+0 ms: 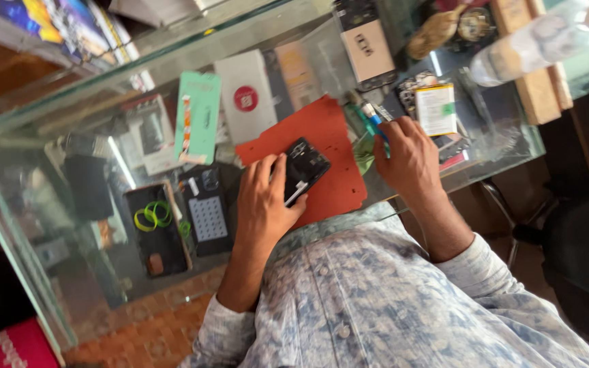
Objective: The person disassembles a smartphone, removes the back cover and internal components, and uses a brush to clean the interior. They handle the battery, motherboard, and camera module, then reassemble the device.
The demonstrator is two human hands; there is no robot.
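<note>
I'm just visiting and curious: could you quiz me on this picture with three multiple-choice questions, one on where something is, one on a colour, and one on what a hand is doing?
1. Where does the dark phone lie?
A. on the red mat
B. on the floor
C. on the chair

2. What colour is the flat packet lying left of the white box?
A. yellow
B. green
C. purple

3. What is the left hand doing?
A. hanging in the air, away from everything
B. resting on the phone, holding it against the mat
C. gripping a bottle

Answers:
1 A, the phone sits on the red mat on the glass counter.
2 B, the packet is plainly green.
3 B, its fingers lie against the phone's edge, while the right hand holds a blue-tipped tool.
</note>
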